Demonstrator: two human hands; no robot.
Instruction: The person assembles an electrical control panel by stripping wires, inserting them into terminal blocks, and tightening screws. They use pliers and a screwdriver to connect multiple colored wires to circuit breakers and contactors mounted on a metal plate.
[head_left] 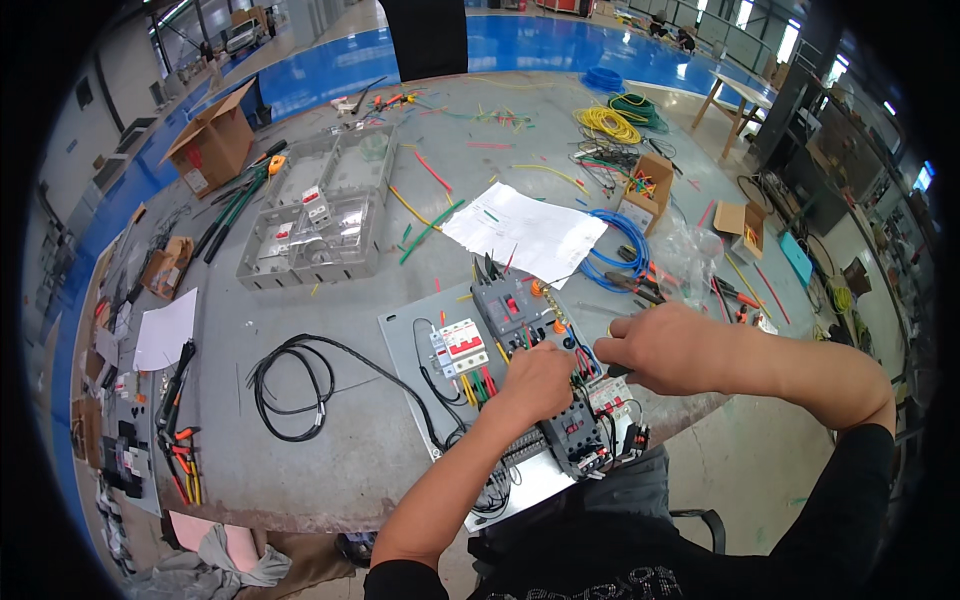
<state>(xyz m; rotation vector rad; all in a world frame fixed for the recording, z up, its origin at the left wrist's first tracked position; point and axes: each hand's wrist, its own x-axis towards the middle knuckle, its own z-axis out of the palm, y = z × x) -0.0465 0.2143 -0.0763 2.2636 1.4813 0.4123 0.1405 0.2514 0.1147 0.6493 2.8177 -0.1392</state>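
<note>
While both hands work at its near edge, the grey bench [400,130] spreads wide, strewn with wire offcuts and tools. Far on the left sits an open cardboard box [212,145], and right of it a clear plastic meter enclosure [320,215]. A white paper sheet [525,232] lies mid-bench, with a blue wire coil [620,245] to its right and a yellow wire coil [606,124] farther off. A black cable loop [292,385] lies near the left. At the near edge rests the grey mounting plate [405,335] carrying a dark moulded breaker [508,305], a small white-and-red breaker [460,345] and coloured wires. The left hand [538,382] rests on the wiring, fingers curled closed against the wires. The right hand [655,348], just beside it, has its fingers closed around a dark tool handle [618,370], its tip hidden.
</note>
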